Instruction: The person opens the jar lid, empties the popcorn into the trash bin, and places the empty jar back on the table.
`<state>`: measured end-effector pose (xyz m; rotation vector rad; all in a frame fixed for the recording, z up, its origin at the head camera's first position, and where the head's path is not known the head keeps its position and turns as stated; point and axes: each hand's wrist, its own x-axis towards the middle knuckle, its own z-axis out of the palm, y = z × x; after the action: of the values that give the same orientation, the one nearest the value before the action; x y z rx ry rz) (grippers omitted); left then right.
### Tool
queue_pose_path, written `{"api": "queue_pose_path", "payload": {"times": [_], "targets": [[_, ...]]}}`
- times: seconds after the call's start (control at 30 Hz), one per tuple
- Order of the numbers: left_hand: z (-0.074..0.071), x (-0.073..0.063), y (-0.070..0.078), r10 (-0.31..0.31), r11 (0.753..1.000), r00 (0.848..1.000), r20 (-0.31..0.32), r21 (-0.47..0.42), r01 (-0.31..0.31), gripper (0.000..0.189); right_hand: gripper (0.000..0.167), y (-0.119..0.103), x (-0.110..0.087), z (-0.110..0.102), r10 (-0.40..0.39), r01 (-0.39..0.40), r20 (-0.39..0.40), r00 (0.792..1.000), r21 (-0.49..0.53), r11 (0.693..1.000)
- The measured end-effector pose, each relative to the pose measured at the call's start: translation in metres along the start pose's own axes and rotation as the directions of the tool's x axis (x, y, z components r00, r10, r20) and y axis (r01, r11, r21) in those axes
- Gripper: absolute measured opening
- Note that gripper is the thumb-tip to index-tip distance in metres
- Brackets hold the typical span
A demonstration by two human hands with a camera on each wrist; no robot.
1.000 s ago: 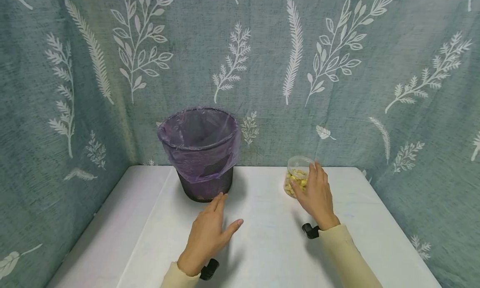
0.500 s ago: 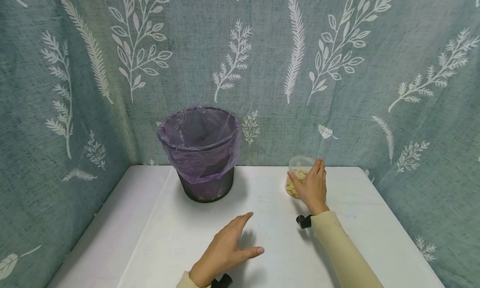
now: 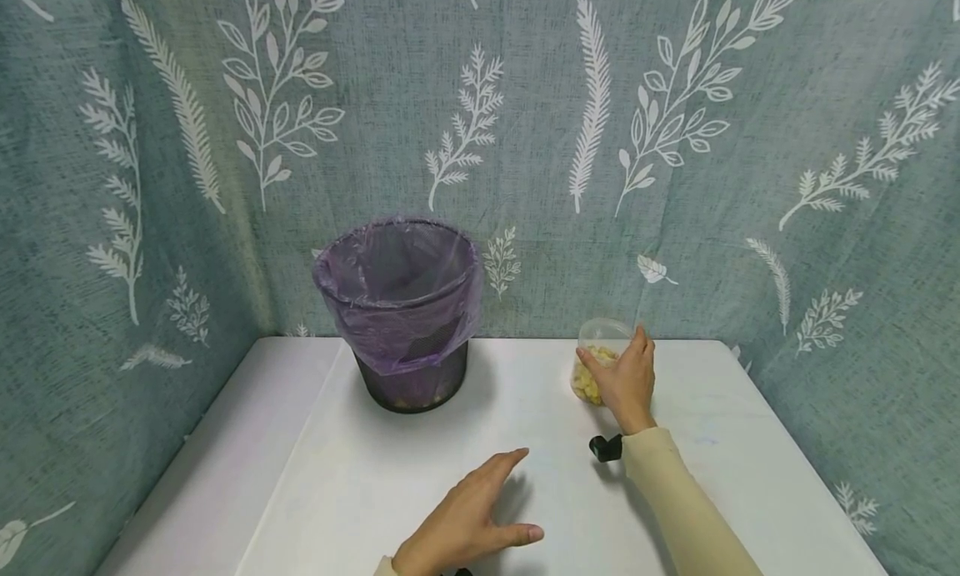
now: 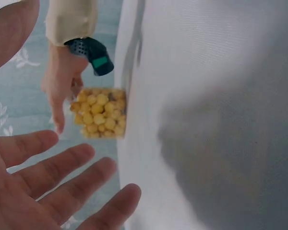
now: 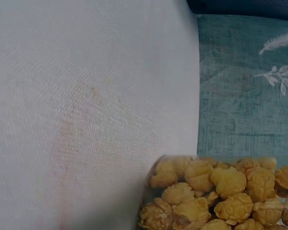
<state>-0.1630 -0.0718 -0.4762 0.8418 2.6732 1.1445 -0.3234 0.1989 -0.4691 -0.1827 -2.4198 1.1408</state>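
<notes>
A clear plastic jar [image 3: 592,386] partly filled with yellow-brown popcorn [image 5: 230,191] stands upright near the back of the white table. My right hand [image 3: 628,386] grips it from the right, thumb on the near side and fingers round the far right side. The jar's top appears uncovered, its round clear rim showing above the popcorn. Over the front middle of the table, my left hand [image 3: 468,513] hovers with fingers extended and thumb apart, holding nothing. In the left wrist view its spread fingers [image 4: 72,167] point towards the jar.
A black mesh waste bin [image 3: 412,388] lined with a purple plastic bag [image 3: 397,334] stands at the back left of the table [image 3: 360,484]. Behind and at both sides hangs a green-grey leaf-patterned curtain [image 3: 525,142].
My left hand has moved right and nearer to me, away from the bin. My right hand has settled its thumb and fingers round the jar, which stays in almost the same place.
</notes>
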Motion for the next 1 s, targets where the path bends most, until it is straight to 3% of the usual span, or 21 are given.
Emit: {"api": "queue_pose_path", "payload": {"times": [0.2, 0.53, 0.73, 1.0], "targets": [[-0.001, 0.005, -0.001, 0.006, 1.0, 0.999, -0.036, -0.015, -0.007, 0.092, 0.115, 0.002, -0.003, -0.003, 0.013, -0.014, 0.029, 1.0, 0.039, 0.999], [-0.009, 0.011, -0.004, 0.039, 0.998, 0.995, -0.09, -0.044, -0.043, 0.091, 0.11, -0.003, -0.013, -0.011, -0.041, 0.039, 0.055, 0.998, 0.05, 0.998], [-0.018, 0.019, -0.006, 0.062, 0.993, 0.99, -0.127, -0.089, -0.074, 0.101, 0.107, -0.027, -0.022, -0.021, -0.136, 0.131, 0.032, 0.99, 0.118, 0.984], [-0.032, 0.03, -0.006, 0.046, 0.989, 0.983, -0.18, -0.131, -0.07, 0.11, 0.104, -0.067, -0.038, -0.038, -0.262, 0.253, 0.023, 0.965, 0.199, 0.947]]}}
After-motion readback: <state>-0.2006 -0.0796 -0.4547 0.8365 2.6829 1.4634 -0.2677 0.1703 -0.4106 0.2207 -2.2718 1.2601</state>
